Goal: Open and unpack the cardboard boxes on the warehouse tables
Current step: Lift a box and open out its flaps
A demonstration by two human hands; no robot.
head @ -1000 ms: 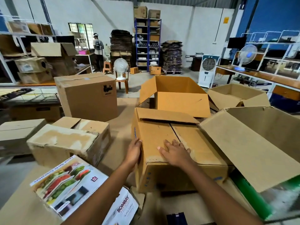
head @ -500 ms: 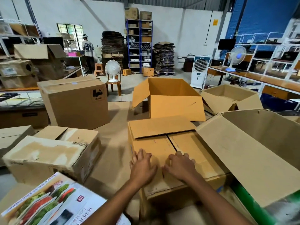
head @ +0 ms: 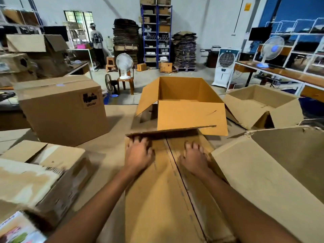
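Change noted: half a second ago your hands sat together near the middle of the box top; they now sit apart and farther up it, one on each top flap. The far flap, which lay at a slant, now shows nearly edge-on.
Meaning for task: I judge the opening step is under way. The two main flaps are still shut, and nothing is unpacked from this box.
Box position: the closed box (head: 168,186) lies directly in front of you on the table (head: 112,148), its centre seam running away from you between your hands.
Left hand: your left hand (head: 138,155) rests palm down on the left flap, fingers spread, tips just short of the raised far flap (head: 171,131).
Right hand: your right hand (head: 194,157) rests palm down on the right flap, fingers spread; no pinch on any edge shows.
Surroundings: an open empty box (head: 185,109) stands just beyond; a sealed tall box (head: 61,109) stands at far left.
Risk: the large loose flap (head: 263,172) at right crowds the right flap.
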